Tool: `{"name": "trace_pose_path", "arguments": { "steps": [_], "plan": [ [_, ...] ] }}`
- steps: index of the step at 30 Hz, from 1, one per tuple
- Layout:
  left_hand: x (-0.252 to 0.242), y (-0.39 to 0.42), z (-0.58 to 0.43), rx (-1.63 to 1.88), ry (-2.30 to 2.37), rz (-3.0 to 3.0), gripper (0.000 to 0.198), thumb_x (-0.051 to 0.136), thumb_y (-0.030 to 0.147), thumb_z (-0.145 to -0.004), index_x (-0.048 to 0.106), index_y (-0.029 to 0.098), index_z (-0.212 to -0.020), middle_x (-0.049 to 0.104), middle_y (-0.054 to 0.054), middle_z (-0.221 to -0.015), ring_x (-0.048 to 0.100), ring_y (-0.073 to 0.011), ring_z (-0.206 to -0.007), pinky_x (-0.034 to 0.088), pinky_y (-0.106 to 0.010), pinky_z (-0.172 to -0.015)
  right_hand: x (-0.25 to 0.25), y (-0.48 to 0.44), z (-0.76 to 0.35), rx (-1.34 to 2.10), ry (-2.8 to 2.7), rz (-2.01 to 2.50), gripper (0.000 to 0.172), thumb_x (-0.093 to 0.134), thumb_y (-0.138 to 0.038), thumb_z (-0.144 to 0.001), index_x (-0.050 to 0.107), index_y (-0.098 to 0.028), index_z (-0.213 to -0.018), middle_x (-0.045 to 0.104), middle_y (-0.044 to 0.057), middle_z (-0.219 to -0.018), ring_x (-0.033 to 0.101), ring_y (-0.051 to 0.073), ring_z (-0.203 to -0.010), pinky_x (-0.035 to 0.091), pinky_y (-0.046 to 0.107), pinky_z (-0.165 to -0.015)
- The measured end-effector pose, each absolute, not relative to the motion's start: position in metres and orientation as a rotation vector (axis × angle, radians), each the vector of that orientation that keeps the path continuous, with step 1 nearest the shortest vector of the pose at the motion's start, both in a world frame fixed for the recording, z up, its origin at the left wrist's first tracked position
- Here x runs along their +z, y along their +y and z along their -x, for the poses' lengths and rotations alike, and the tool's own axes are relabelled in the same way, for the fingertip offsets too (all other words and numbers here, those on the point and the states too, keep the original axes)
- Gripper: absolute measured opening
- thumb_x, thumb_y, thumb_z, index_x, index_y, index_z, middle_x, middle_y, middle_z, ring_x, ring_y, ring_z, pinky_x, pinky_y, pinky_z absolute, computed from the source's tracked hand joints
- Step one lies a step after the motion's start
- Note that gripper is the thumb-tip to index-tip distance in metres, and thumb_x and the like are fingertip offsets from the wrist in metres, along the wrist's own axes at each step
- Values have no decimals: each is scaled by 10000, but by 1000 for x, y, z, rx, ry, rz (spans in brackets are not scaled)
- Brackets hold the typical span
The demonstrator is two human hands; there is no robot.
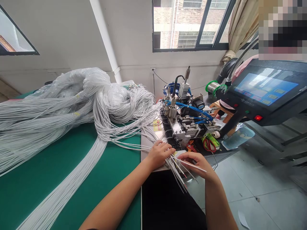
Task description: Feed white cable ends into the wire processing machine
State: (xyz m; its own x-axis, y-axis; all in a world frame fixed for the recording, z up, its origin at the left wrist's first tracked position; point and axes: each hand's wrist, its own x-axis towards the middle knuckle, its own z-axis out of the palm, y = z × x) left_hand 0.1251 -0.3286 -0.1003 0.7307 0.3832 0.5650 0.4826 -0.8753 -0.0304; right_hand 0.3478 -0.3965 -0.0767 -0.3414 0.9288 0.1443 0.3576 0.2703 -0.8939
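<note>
**White cable ends (175, 171) under the left hand (160, 155), near edge of work area**

The cable ends are slim, smooth and white; at least two show a red tip. They extend from the left hand past the near edge of the grey surface (146, 138). The long axis runs obliquely, far left to near right, with tips directed near and right. One end diverges further right, crossing in front of the right hand (194, 162).

The left hand lies over the cables, fingers close together and curled down on them. The right hand's fingers are bent beside the ends; whether they pinch one cannot be told.

Quantities: two hands; one machine (183, 119) with blue tubes (203, 110), beyond the hands; one wire spool (213, 88) with green flanges, far right; one display panel (266, 88), right. The cable ends overlap and cannot be counted exactly. A large white cable bundle (102, 118) lies left, on the green surface (122, 179).
</note>
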Motion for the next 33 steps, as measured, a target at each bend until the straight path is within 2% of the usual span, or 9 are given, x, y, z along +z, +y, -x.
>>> {"name": "trace_pose_path", "arguments": {
  "steps": [14, 18, 21, 27, 30, 33],
  "plan": [
    [-102, -328, -124, -791, -717, 2764, 369, 477, 57, -749, 597, 207, -1064, 660, -43, -1004, 614, -164, -903, 378, -344, -884, -74, -399, -348, 1022, -1883, 1157, 318, 635, -438, -853, 719, -158, -979, 662, 47, -774, 516, 130, -586, 419, 250, -531],
    [-101, -329, -125, -806, -721, 2765, 378, 468, 60, -779, 590, 212, -1103, 666, -45, -1002, 620, -164, -903, 384, -342, -880, -74, -397, -347, 983, -1873, 1143, 270, 637, -404, -858, 728, -174, -965, 702, 76, -891, 618, 180, -726, 492, 277, -644],
    [-98, -331, -125, -844, -729, 2745, 392, 448, 84, -835, 567, 227, -1180, 673, -36, -1002, 625, -155, -906, 382, -339, -893, -76, -396, -346, 912, -1763, 1146, 207, 653, -365, -850, 736, -192, -928, 710, 74, -911, 645, 208, -830, 505, 293, -737],
    [-95, -334, -123, -901, -659, 2712, 386, 410, 132, -898, 536, 244, -1245, 687, -7, -992, 637, -117, -858, 382, -318, -907, -88, -393, -349, 872, -1322, 1222, 195, 724, -378, -776, 743, -210, -872, 712, 45, -828, 628, 169, -672, 505, 257, -598],
    [-95, -335, -123, -941, -601, 2706, 335, 413, 186, -922, 549, 228, -1225, 696, 3, -930, 637, -101, -772, 394, -313, -881, -94, -390, -354, 855, -1150, 1208, 192, 752, -379, -744, 746, -207, -829, 718, 44, -860, 639, 177, -721, 517, 258, -638],
    [-96, -335, -123, -1036, -561, 2672, 285, 447, 253, -940, 567, 230, -1197, 670, 42, -732, 585, -85, -612, 414, -302, -806, -99, -388, -357, 831, -1047, 1223, 200, 765, -382, -726, 749, -195, -794, 726, 51, -879, 658, 203, -796, 527, 269, -693]
  ]
}}
